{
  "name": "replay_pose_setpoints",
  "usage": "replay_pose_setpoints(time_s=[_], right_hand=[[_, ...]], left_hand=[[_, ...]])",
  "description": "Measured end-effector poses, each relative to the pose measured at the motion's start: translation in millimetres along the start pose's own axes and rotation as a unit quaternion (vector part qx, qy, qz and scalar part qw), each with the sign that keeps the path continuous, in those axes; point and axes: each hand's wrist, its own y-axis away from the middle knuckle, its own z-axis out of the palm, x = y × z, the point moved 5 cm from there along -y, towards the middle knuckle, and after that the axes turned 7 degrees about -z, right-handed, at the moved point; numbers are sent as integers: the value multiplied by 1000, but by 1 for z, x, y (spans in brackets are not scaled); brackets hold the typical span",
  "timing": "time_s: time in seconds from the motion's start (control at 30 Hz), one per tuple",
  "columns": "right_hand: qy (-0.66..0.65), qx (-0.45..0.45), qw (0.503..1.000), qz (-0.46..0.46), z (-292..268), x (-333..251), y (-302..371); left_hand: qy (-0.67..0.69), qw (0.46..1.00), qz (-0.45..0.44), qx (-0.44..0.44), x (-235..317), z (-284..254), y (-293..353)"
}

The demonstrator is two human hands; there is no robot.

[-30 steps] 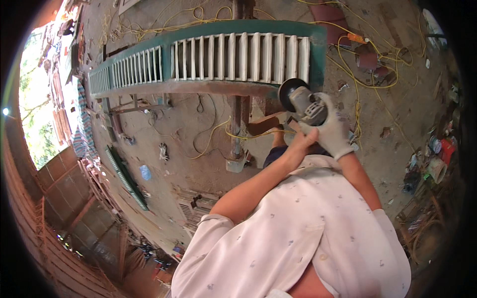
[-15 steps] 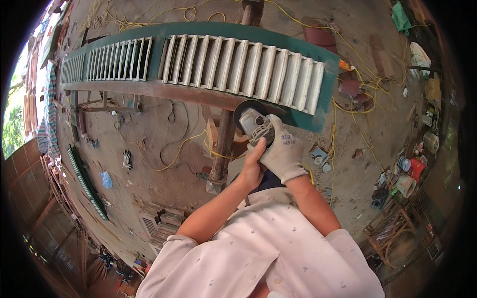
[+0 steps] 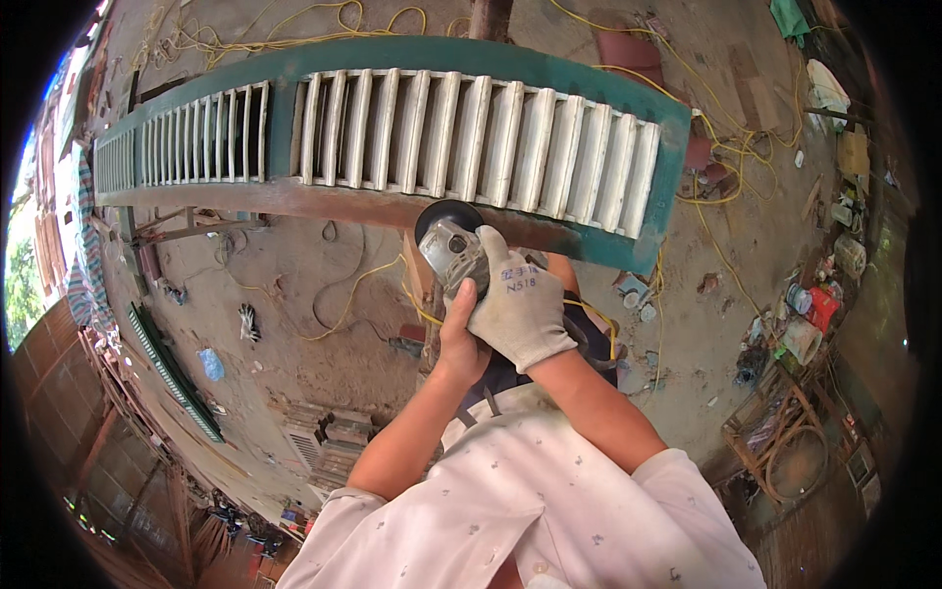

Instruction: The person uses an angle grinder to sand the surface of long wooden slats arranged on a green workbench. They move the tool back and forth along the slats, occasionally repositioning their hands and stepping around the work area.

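An angle grinder (image 3: 453,253) with a dark round disc is held in both of my hands. My right hand (image 3: 528,306), in a pale work glove, wraps over its body from the right. Bare and ungloved, my left hand (image 3: 461,336) closes around the grinder from the left, thumb along its side. The disc overlaps the near edge of a long green shutter panel (image 3: 353,202) with whitish louvre slats (image 3: 481,142); whether it touches the wood, I cannot tell. Brownish, paint-free wood shows along that near edge.
Yellow cable (image 3: 731,162) lies looped on the floor at the right and far side. Another green slatted panel (image 3: 172,368) lies at the left, near a glove (image 3: 248,322) and a blue bag (image 3: 210,364). Stacked wood (image 3: 339,437) lies lower left; clutter (image 3: 805,339) lines the right.
Both hands and the grinder have moved left along the panel's near edge, farther from its right corner. The view has shifted a little too. My grip stays the same.
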Motion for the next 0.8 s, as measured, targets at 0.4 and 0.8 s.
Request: replay_pose_setpoints(time_s=[0.4, 0.8], right_hand=[[0, 36, 999, 26, -13, 14, 17], [-22, 52, 991, 120, -37, 63, 63]], left_hand=[[-20, 999, -40, -12, -15, 11, 1], [-66, 989, -107, -73, -81, 32, -14]])
